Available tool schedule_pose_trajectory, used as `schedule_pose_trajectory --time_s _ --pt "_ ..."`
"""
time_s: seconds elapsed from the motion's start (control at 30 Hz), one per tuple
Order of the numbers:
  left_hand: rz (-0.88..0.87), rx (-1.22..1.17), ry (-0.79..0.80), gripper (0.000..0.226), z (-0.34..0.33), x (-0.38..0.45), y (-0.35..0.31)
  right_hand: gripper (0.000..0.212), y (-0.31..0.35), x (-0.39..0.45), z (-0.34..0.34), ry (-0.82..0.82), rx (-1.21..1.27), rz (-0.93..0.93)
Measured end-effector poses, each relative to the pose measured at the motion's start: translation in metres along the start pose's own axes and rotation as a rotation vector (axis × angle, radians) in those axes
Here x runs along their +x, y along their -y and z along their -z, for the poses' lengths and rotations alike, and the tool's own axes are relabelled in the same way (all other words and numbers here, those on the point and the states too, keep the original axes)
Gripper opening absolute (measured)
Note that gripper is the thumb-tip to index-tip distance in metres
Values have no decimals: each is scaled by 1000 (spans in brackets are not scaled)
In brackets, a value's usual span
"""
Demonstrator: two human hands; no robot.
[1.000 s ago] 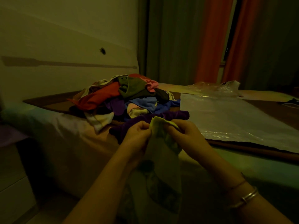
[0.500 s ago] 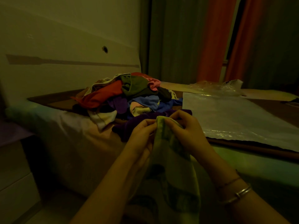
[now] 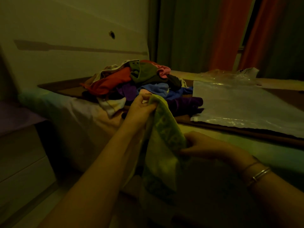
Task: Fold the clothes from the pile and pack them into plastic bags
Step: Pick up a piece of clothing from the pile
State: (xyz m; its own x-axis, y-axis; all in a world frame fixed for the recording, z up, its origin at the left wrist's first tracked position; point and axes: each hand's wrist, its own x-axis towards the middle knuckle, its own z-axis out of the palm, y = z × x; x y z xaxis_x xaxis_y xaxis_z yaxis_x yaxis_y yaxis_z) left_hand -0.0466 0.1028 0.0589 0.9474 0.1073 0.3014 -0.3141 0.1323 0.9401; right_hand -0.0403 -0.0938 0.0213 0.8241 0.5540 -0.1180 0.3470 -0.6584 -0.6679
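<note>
Cloth, yellow-green and patterned, held up in front of the bed, hanging down from two grips. Left hand raised, pinching the cloth's top edge between thumb and curled fingers. Right hand lower and nearer, fingers closed around the cloth's side edge; bangles on that wrist. Pile of mixed clothes, red, olive, blue, purple and pink, heaped on the bed just beyond the left hand. Flat clear bag lying on the bed right of the pile, touching its purple edge. Crumpled plastic behind the bag. Curtains at the back.
</note>
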Motion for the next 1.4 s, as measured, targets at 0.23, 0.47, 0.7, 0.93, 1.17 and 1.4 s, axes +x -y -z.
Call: schedule_pose_trajectory --time_s 0.23,0.47,0.7,0.93,1.17,1.4 --pt "-103 139 -76 20 26 9 1 17 -23 -16 -2 216 -463 -192" --pt "-116 303 -241 30 62 21 7 27 -21 -25 5 83 -679 -244" --pt "-110 254 -339 24 76 15 7 24 -14 -30 11 -31 -682 -208" --pt "-45 272 -436 17 94 19 17 21 -16 -39 28 -256 -670 -65" --pt "-6 260 -516 25 109 23 20 3 -6 -49 21 -375 -779 95" --pt "21 297 -487 28 111 26 28 28 -4 -41 15 -376 -920 77"
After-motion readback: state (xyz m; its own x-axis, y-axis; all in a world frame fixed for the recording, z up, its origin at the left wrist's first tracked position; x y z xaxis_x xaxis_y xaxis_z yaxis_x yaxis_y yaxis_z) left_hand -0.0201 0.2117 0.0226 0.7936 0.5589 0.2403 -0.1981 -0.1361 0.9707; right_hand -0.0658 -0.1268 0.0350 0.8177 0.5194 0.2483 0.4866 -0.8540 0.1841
